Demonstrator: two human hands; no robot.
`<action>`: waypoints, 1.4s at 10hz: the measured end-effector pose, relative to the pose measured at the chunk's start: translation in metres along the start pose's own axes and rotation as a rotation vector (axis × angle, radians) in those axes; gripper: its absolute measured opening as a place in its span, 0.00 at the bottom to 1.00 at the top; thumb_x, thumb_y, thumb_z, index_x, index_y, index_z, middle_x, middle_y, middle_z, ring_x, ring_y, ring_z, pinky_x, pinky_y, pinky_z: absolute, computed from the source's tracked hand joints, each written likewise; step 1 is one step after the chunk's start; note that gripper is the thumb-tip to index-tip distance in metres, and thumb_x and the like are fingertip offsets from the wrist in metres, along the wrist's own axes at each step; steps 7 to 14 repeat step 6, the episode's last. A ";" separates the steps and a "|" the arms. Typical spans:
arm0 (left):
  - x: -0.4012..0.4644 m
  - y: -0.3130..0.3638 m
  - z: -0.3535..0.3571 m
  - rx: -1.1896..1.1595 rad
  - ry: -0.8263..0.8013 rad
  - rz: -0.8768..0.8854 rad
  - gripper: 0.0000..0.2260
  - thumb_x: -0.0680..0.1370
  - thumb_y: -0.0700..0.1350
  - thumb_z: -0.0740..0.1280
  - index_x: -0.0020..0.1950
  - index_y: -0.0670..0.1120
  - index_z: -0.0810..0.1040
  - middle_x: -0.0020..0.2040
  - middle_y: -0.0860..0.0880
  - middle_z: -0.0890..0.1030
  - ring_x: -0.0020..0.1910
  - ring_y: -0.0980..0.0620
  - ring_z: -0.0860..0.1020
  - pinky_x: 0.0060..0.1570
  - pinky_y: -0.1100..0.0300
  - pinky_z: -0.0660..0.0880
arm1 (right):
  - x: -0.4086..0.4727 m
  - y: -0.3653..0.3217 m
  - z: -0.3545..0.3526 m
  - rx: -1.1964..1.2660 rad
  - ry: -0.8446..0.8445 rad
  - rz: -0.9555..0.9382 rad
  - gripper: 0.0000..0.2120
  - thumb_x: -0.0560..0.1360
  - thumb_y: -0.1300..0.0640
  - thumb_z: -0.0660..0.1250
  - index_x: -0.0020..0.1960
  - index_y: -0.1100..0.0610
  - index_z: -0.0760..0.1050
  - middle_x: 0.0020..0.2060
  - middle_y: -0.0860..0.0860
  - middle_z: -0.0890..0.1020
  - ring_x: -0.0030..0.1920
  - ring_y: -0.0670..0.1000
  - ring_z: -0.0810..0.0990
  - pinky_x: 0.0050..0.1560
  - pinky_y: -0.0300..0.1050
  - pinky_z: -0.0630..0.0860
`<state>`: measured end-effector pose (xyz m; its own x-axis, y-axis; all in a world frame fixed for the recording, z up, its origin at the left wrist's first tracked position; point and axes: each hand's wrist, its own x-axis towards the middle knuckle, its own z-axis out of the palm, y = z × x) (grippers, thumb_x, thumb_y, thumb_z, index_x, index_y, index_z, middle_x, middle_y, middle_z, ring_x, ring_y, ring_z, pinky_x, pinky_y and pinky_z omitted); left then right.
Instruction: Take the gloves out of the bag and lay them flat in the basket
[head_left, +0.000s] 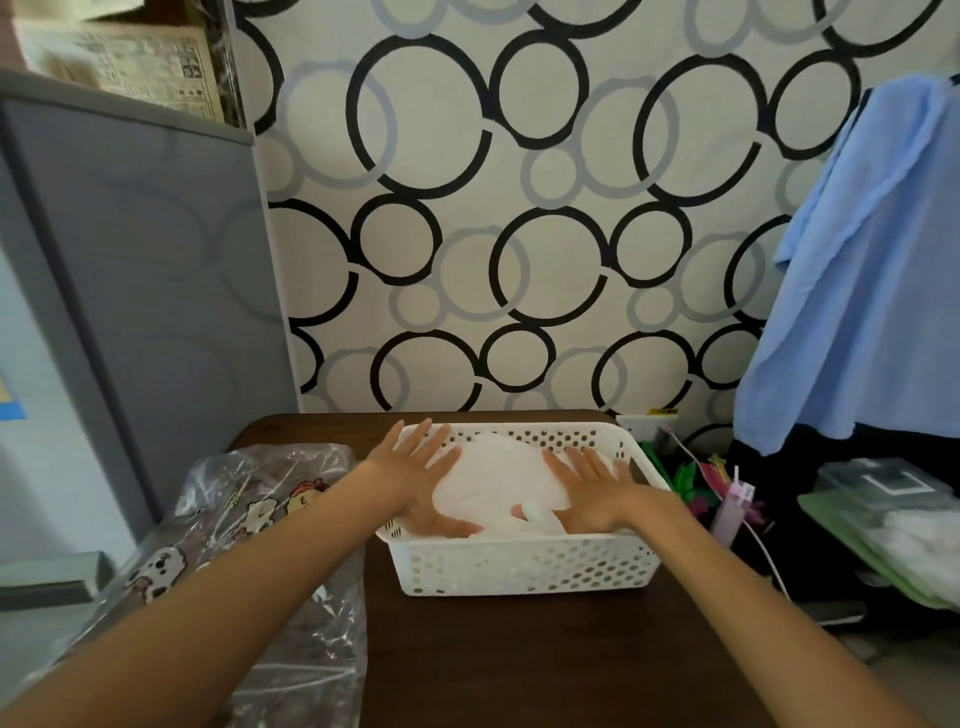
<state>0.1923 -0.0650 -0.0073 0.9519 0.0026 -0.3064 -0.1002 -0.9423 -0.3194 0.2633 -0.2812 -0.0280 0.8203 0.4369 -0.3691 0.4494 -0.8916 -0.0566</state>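
Note:
A white perforated basket (524, 569) stands on a dark wooden table (519, 654). Thin white translucent gloves (498, 480) lie spread inside it. My left hand (415, 467) lies flat with straight fingers on the gloves' left side, over the basket's left rim. My right hand (592, 491) presses flat on their right side, fingers spread. A clear plastic bag (249, 519) with cartoon prints lies to the left of the basket, crumpled, partly under my left forearm.
A grey cabinet (145, 291) stands at the left, and a patterned wall rises behind the table. A blue cloth (862, 270) hangs at right. Colourful small items (696, 483), a pink bottle (732, 512) and a green tray (883, 540) crowd the right side.

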 end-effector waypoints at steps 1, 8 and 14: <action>-0.012 -0.006 -0.020 -0.191 -0.086 -0.001 0.54 0.62 0.80 0.48 0.77 0.51 0.33 0.77 0.51 0.32 0.75 0.51 0.32 0.73 0.45 0.32 | -0.019 0.006 -0.027 -0.030 0.066 -0.036 0.44 0.70 0.26 0.52 0.77 0.44 0.38 0.77 0.49 0.38 0.75 0.54 0.33 0.73 0.61 0.35; -0.033 0.002 -0.003 -0.262 -0.209 -0.078 0.50 0.66 0.79 0.46 0.76 0.51 0.31 0.78 0.49 0.35 0.77 0.48 0.36 0.75 0.45 0.37 | -0.023 -0.003 -0.020 -0.004 -0.026 -0.163 0.41 0.72 0.32 0.61 0.76 0.41 0.44 0.77 0.48 0.48 0.76 0.55 0.47 0.74 0.59 0.48; -0.033 0.002 -0.003 -0.262 -0.209 -0.078 0.50 0.66 0.79 0.46 0.76 0.51 0.31 0.78 0.49 0.35 0.77 0.48 0.36 0.75 0.45 0.37 | -0.023 -0.003 -0.020 -0.004 -0.026 -0.163 0.41 0.72 0.32 0.61 0.76 0.41 0.44 0.77 0.48 0.48 0.76 0.55 0.47 0.74 0.59 0.48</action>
